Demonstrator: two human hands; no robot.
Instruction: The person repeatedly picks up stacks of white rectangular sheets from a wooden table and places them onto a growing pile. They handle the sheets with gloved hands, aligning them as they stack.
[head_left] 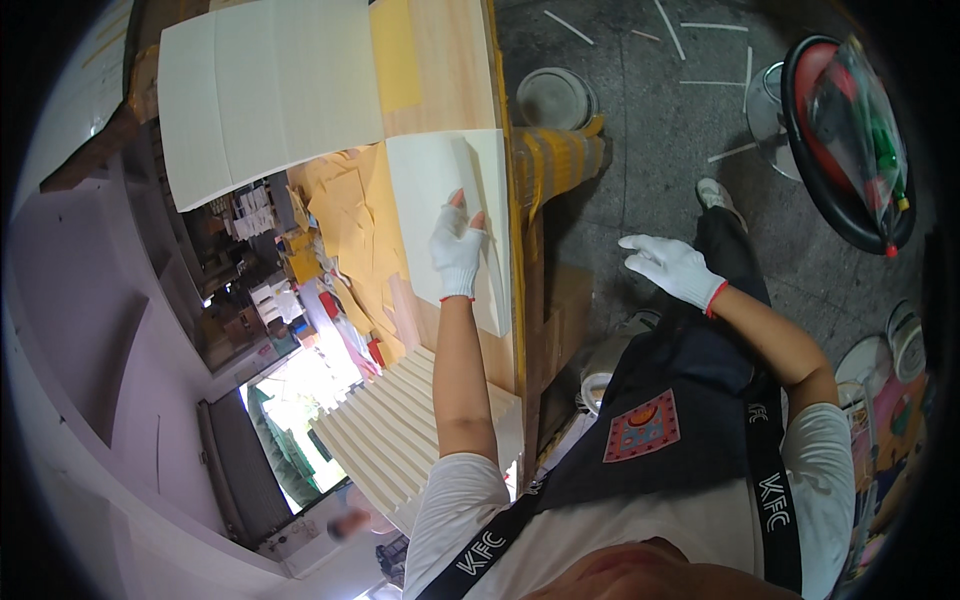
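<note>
White-gloved left hand [458,252] laid flat on cream sheet [450,215], fingers extended, grip open, nothing clasped. Sheet lying on wooden tabletop [440,60], near its right edge, beside yellow paper scraps [350,225]. Right hand [672,265], also gloved, raised off the tabletop over grey floor [640,110], grip open, empty. Stack of fanned cream sheets [400,430] below left forearm.

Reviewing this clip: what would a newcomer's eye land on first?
The white-gloved left hand pressing flat on a white sheet on the wooden bench. The gloved right hand hangs free over the grey floor; a fanned stack of cream sheets lies lower left.
</note>
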